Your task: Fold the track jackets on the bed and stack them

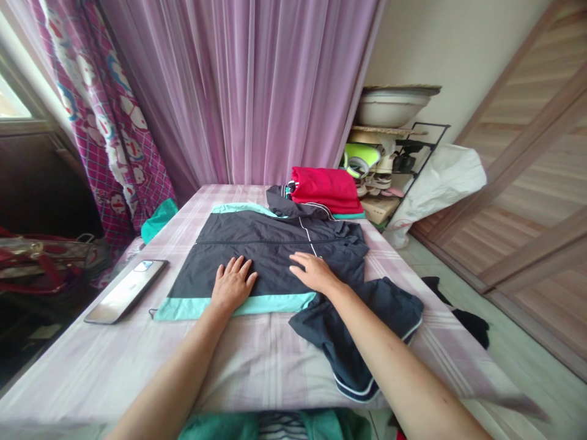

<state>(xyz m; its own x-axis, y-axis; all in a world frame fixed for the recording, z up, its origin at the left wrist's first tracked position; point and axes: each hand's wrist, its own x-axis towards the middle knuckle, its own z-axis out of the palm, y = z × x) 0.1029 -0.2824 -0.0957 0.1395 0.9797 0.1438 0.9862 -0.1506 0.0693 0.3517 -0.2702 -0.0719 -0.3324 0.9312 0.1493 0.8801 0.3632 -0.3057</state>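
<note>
A dark jacket (270, 231) with turquoise side strips and white piping lies spread on the table, its hem toward the left and its collar end toward the right. My left hand (232, 282) rests flat on the jacket's lower near part, fingers spread. On the chest area lies my right hand (312, 271), palm down with the fingers stretched out. The near sleeve (358, 330) is bent toward me beneath my right forearm, its white-striped cuff at the table's front edge. The far sleeve (300, 205) reaches toward a folded red garment.
The table has a checked cloth (257, 360). A phone (128, 292) lies at its left edge. A folded red garment (326, 188) sits at the far right corner. Beyond stand a rack (426, 143) with shoes and basins and a white plastic bag (443, 186).
</note>
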